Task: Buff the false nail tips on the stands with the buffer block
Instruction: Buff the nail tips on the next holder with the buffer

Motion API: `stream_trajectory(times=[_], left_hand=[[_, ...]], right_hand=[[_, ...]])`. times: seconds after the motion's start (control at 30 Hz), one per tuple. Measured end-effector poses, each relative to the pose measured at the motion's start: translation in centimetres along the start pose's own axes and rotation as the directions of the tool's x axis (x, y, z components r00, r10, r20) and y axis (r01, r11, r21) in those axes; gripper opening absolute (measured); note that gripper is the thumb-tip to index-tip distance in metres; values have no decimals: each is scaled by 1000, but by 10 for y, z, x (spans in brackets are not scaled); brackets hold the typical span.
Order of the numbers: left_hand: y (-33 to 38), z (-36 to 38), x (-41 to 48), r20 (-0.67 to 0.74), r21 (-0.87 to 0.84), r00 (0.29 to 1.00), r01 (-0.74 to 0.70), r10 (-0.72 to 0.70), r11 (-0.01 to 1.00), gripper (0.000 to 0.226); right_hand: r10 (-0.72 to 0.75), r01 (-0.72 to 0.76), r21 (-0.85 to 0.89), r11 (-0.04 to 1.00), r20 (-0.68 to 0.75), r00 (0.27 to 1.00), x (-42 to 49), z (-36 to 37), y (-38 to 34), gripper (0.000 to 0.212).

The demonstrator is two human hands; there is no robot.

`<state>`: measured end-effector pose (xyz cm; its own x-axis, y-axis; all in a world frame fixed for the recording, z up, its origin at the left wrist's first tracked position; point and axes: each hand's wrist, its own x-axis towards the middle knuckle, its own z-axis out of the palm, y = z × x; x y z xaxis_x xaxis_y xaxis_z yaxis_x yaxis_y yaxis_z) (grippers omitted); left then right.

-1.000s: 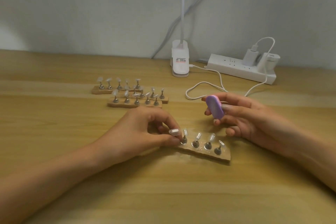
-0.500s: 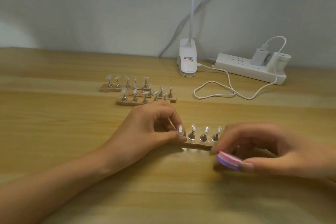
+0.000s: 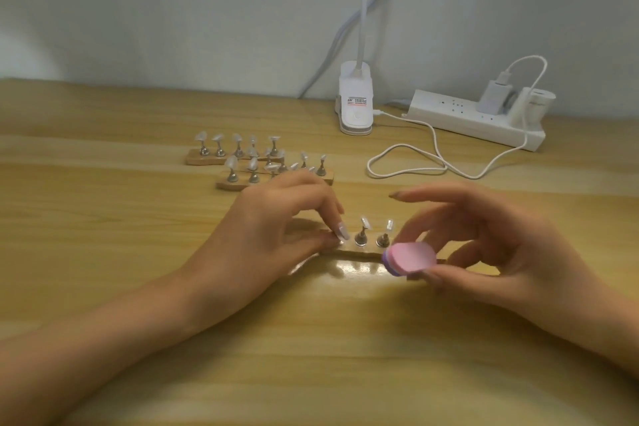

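Note:
A near wooden stand lies on the table between my hands, with two clear false nail tips on metal pegs showing. My left hand pinches the stand's left end, hiding a peg there. My right hand holds a pink and purple buffer block between thumb and fingers, just in front of the stand's right part, which it hides. The block is beside the second visible peg; whether it touches a tip I cannot tell.
Two more wooden stands with several nail tips sit farther back left. Behind are a white lamp clamp base, a white power strip with a plugged charger, and a looped white cable on the wooden table.
My right hand, first raised behind the stand with the block, dropped in front of it, then lifted and turned the block's pink face up by the pegs. My left hand stayed put.

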<state>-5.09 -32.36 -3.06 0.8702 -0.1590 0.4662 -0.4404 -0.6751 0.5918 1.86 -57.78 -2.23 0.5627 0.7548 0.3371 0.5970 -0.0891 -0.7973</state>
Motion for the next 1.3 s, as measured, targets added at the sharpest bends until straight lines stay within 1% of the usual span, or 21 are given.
stream_trajectory(times=[0.03,0.1,0.13,0.17,0.23,0.27,0.37,0.5,0.57,0.63,0.77,0.87,0.9,0.97,1.03,1.1,1.2,1.3], left_hand=[[2,0,0,-32,14,999,-27,27,1000,16],[7,0,-1,-85,16,993,-86,87,996,11],[9,1,-3,-99,-29,991,-89,86,996,12],[13,1,-5,-90,-125,995,-60,48,990,13],[19,4,-9,1,-369,998,58,-62,928,9],[22,6,-10,62,-452,993,117,-100,884,8],[24,11,-13,187,-563,970,238,-159,791,4],[25,14,-12,256,-571,942,329,-218,752,10],[25,15,-12,255,-575,940,337,-228,746,8],[27,17,-12,253,-583,939,339,-232,739,8],[26,19,-13,256,-619,940,337,-224,710,15],[26,19,-14,264,-600,943,324,-201,732,9],[26,19,-14,265,-595,945,316,-191,739,10],[26,19,-15,266,-592,948,304,-176,747,11],[27,19,-16,263,-577,949,298,-172,760,10],[27,20,-16,259,-578,949,301,-179,759,10],[27,19,-15,259,-594,949,302,-178,745,10],[27,20,-16,262,-568,951,287,-161,771,9]], right_hand=[[-38,35,-58,998,-62,997,0,3,-1,41],[-146,126,-156,980,-131,980,0,8,-4,26],[-198,167,-195,966,-152,968,0,9,-6,21],[-238,198,-223,954,-170,956,-1,11,-8,19],[-281,233,-237,943,-193,940,-2,13,-13,19],[-295,246,-241,939,-196,935,-2,15,-15,20],[-322,267,-277,923,-180,929,0,19,-18,20],[-302,243,-283,928,-185,935,5,20,-19,18],[-297,239,-289,927,-173,939,4,22,-19,17],[-326,263,-333,906,-150,933,4,23,-19,16],[-304,226,-320,920,-219,927,4,23,-18,18],[-350,276,-372,886,-146,926,5,25,-19,17],[-355,276,-391,878,-145,924,5,24,-19,17],[-329,238,-378,895,-197,924,4,23,-20,18],[-340,262,-372,890,-162,926,4,25,-20,19],[-360,285,-405,869,-120,925,3,26,-20,19],[-325,228,-385,894,-210,922,3,25,-20,21],[-359,280,-410,868,-130,924,3,28,-19,18]])
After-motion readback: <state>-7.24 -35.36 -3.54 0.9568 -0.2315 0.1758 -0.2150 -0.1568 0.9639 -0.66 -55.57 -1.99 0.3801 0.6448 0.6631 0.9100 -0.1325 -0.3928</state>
